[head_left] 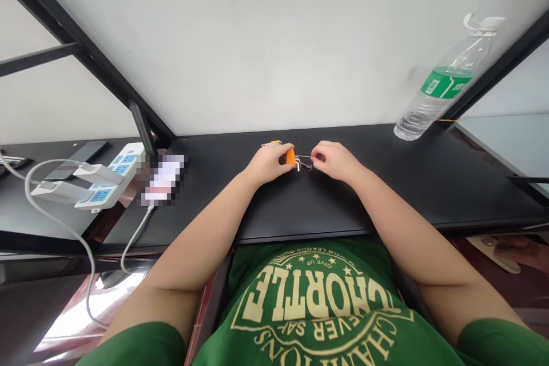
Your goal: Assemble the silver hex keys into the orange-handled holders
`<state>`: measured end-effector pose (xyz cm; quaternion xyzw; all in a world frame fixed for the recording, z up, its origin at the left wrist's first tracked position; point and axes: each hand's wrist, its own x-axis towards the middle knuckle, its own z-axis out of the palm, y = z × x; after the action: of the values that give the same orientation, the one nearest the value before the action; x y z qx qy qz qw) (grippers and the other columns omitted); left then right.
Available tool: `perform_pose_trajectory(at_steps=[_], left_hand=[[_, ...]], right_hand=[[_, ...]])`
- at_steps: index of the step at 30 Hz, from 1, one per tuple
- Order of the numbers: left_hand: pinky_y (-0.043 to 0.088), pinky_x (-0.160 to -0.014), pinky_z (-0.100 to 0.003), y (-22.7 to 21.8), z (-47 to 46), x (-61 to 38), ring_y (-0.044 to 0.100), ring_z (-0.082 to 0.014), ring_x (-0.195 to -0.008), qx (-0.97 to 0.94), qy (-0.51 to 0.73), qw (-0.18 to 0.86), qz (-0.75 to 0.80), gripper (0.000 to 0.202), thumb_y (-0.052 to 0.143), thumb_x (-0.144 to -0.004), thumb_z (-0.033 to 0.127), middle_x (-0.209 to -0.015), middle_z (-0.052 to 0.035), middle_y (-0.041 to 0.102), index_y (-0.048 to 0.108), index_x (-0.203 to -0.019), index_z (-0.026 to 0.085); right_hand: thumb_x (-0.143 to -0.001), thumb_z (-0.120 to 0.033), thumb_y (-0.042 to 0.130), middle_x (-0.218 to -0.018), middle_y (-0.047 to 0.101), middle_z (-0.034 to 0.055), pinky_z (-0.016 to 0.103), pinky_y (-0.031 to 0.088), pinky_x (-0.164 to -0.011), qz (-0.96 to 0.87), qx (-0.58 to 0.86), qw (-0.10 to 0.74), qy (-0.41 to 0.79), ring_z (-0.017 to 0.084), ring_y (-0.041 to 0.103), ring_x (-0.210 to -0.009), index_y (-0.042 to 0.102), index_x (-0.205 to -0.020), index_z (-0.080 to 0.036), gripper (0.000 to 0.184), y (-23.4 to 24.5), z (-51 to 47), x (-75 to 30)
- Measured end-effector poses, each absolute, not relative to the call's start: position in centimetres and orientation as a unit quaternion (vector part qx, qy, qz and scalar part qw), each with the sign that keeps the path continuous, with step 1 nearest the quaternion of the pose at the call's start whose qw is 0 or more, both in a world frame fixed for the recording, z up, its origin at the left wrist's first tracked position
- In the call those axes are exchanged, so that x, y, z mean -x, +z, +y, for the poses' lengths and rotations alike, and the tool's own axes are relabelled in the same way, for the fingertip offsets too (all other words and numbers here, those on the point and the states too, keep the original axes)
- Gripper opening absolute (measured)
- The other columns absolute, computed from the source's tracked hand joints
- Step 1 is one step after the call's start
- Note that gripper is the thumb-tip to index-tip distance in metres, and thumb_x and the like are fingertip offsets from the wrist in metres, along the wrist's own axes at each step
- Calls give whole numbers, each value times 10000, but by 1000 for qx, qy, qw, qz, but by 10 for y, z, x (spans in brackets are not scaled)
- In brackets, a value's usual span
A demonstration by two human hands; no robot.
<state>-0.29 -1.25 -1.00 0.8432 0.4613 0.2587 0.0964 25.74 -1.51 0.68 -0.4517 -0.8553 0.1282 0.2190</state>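
Note:
My left hand (pixel 266 163) is closed around a small bright orange object (pixel 291 156), and part of it shows between thumb and fingers. More orange and a bit of silver metal stick out behind the knuckles. Small shiny metal pieces (pixel 298 164) hang at its right end, too small to name for certain. Slightly to the right, my right hand (pixel 337 160) is pinched on a thin metal piece that reaches across to the orange object. The fingers cover most of what they grip. Both hands rest low over the black tabletop (pixel 309 206).
A clear plastic bottle (pixel 446 83) with a green label stands at the back right by the wall. On the left are a blurred phone (pixel 164 180) on a white cable, a white power strip (pixel 112 177) with chargers, and a dark phone (pixel 77 159). Black frame bars (pixel 86 48) rise on both sides.

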Motion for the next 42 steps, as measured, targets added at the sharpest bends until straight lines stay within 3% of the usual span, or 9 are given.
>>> perform_pose_trajectory(at_steps=[7,18,24,28,33,38,42], left_hand=[[600,-1005,-404,-12,-12,3,737,-243,-1007,-839,264,119,461,498,759,-857,415,-1128,-45,778,706,-1332,276],[608,-940,-387,-13,-14,1,714,-251,-1032,-851,273,104,437,471,774,-844,394,-1094,-60,770,730,-1298,277],[581,-957,-386,-5,-24,-9,701,-254,-1093,-874,274,90,391,384,762,-864,346,-1080,-51,777,746,-1243,288],[571,-982,-383,-7,-21,-7,708,-241,-1043,-865,298,92,393,430,756,-860,335,-1076,-52,780,730,-1283,258],[563,-949,-362,-10,-16,-3,700,-237,-1030,-858,319,90,391,418,769,-846,353,-1060,-44,786,732,-1249,248],[545,-863,-330,-4,-20,-6,671,-208,-915,-862,334,97,369,333,776,-856,351,-933,-21,765,731,-1166,236],[550,-896,-332,1,-26,-10,685,-206,-938,-864,341,105,355,333,762,-853,321,-958,-20,767,720,-1176,248]], right_hand=[[-912,-245,626,-846,709,37,332,473,-725,-809,422,329,242,193,621,-722,712,-832,-219,120,8,-12,-265],[-960,-304,608,-963,752,64,342,502,-733,-825,380,330,256,194,663,-763,786,-886,-220,210,8,-15,-262],[-940,-375,689,-805,734,24,316,533,-662,-751,392,331,415,160,655,-641,828,-936,-226,205,-1,-17,-250],[-939,-436,747,-656,679,14,276,537,-592,-693,385,329,513,150,640,-603,779,-945,-182,257,-1,-15,-247],[-802,-420,922,-814,755,20,240,518,-470,-656,337,300,605,135,667,-548,647,-1022,-197,418,-3,-14,-247],[-777,-431,952,-776,766,6,220,528,-468,-604,306,286,678,130,672,-522,585,-1051,-207,510,-7,-13,-247],[-769,-441,965,-784,767,-1,223,549,-502,-559,259,262,743,126,681,-542,592,-1054,-208,524,-11,-11,-250]])
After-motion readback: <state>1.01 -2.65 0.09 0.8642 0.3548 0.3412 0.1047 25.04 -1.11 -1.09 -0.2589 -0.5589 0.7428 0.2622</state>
